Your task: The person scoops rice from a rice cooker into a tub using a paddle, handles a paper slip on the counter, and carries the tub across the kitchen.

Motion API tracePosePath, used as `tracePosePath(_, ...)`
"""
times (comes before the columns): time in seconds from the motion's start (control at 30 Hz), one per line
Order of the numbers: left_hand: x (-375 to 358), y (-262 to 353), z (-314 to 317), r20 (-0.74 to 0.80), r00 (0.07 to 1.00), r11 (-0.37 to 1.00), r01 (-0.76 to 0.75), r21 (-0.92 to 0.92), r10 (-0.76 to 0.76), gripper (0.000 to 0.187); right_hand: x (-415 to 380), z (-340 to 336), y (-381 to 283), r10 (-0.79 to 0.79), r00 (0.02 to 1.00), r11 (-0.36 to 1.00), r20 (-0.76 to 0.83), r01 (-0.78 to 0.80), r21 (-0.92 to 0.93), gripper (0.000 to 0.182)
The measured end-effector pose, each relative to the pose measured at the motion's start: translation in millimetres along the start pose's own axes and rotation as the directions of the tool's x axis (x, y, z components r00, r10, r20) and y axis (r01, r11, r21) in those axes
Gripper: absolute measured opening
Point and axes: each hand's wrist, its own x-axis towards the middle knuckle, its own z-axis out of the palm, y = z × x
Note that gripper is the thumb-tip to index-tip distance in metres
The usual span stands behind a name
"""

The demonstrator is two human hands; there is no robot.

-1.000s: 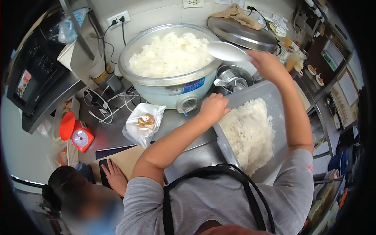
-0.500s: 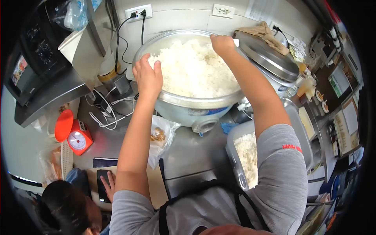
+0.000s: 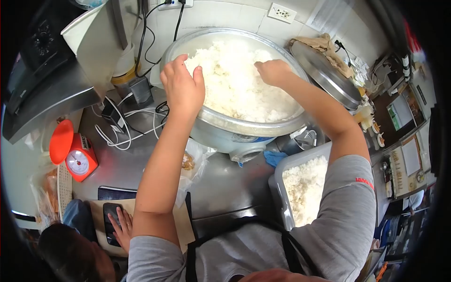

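A big round rice cooker (image 3: 221,128) stands against the wall, heaped with white cooked rice (image 3: 225,80). Over its left rim is my left hand (image 3: 182,88), fingers spread and thumb apart, holding nothing. My right hand (image 3: 274,73) is closed in a fist low over the right part of the rice. It grips a white-handled utensil, hidden in the fist now; a white end showed beside it earlier. Below my right forearm, a grey tub (image 3: 278,188) holds more rice.
A metal lid (image 3: 324,75) with a brown cloth (image 3: 329,47) leans right of the cooker. Cables (image 3: 120,124), an orange scale (image 3: 77,157) and a plastic bag (image 3: 197,157) lie left. A person's hand (image 3: 123,230) rests on a phone at lower left.
My right hand has moved from the cooker's far rim down over the rice, nearer to me. My left hand stays at the left rim. The view has shifted slightly.
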Motion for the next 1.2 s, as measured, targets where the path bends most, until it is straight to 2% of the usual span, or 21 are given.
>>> tracePosePath(0.1, -0.9, 3.1, -1.7, -0.001, 1.000, 1.000, 0.012, -0.008, -0.012, 0.040, -29.7, -7.6, 1.5, -0.009, 0.999, 0.999, 0.039, 0.010, -0.037, 0.024)
tracePosePath(0.3, -1.1, 2.1, -0.4, -0.005, 1.000, 1.000, -0.001, 0.009, 0.001, 0.039, -79.4, -22.7, -15.2, -0.129, 0.979, 0.990, 0.159, 0.137, -0.043, 0.024)
tracePosePath(0.6, -1.5, 3.3, 0.9, -0.013, 1.000, 0.999, 0.027, 0.045, -0.027, 0.037, -104.5, -42.4, -20.2, -0.269, 0.934, 0.927, 0.233, 0.186, 0.325, 0.024)
tracePosePath(0.7, -1.5, 11.0, -1.3, -0.002, 0.998, 0.996, 0.070, 0.050, -0.070, 0.036, -77.1, -7.3, -29.0, -0.463, 0.886, 0.794, -0.002, 0.416, 0.442, 0.024)
tracePosePath(0.77, -0.5, 5.1, -1.2, -0.029, 0.999, 0.999, 0.041, 0.015, -0.041, 0.036, -46.6, 0.2, -57.6, -0.343, 0.931, 0.714, 0.128, 0.170, 0.679, 0.025)
tracePosePath(0.83, -1.4, 2.0, -0.6, -0.041, 0.999, 1.000, 0.011, -0.003, -0.011, 0.034, -38.8, -1.1, -69.3, -0.246, 0.936, 0.517, 0.252, -0.093, 0.851, 0.028)
tracePosePath(0.93, -1.5, 1.8, -0.6, -0.045, 0.998, 0.999, 0.039, -0.032, -0.040, 0.033, -34.3, 0.2, -62.6, -0.140, 0.970, 0.366, 0.198, -0.135, 0.921, 0.032)
tracePosePath(1.03, -1.6, -1.3, 2.6, -0.102, 0.995, 0.999, 0.016, -0.048, -0.020, 0.032, -48.7, -24.4, -42.4, -0.060, 0.978, 0.377, 0.200, -0.163, 0.912, 0.034)
tracePosePath(1.2, -1.1, -3.1, 3.9, -0.090, 0.996, 1.000, 0.023, -0.016, -0.024, 0.031, -99.7, -27.2, 9.0, 0.048, 0.984, 0.244, 0.170, -0.177, 0.954, 0.034)
